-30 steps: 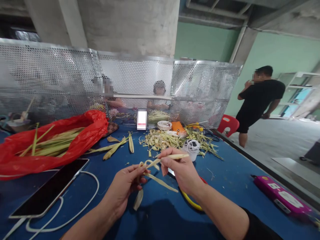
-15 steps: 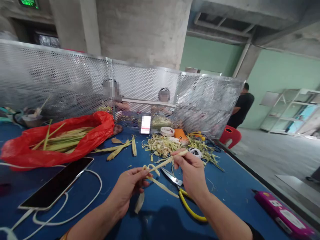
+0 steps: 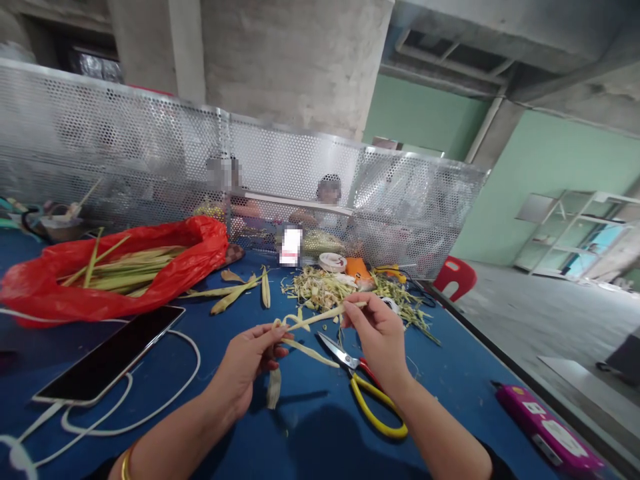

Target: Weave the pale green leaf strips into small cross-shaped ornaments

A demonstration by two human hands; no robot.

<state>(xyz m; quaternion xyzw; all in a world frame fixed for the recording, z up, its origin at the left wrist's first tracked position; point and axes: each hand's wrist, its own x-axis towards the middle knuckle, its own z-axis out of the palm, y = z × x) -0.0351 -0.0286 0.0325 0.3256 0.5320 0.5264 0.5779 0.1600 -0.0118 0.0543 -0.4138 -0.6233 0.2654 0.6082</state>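
A pale yellow strip of dried husk or leaf (image 3: 320, 319) stretches between my two hands above the blue table. My left hand (image 3: 250, 360) pinches a looped or knotted part of it between thumb and fingers; one loose end (image 3: 313, 353) trails right and a wider piece (image 3: 273, 390) hangs below. My right hand (image 3: 379, 333) pinches the strip's other end. Scissors (image 3: 357, 363) with yellow and red handles lie on the table under and beside my right hand, blades pointing away to the left. My right forearm covers part of their handles.
A red plastic bag (image 3: 45, 283) of long green leaves lies at left, behind a phone (image 3: 110, 360) with a white cable (image 3: 197, 360). Trimmed scraps (image 3: 320, 288), a tape roll (image 3: 333, 262) and loose husks (image 3: 235, 297) lie ahead. A purple box (image 3: 547, 427) sits right. People sit behind the perforated screen (image 3: 290, 160).
My view has turned slightly. Both hands still hold the strip, drawn a little farther apart and straighter. The standing person at right is out of view.
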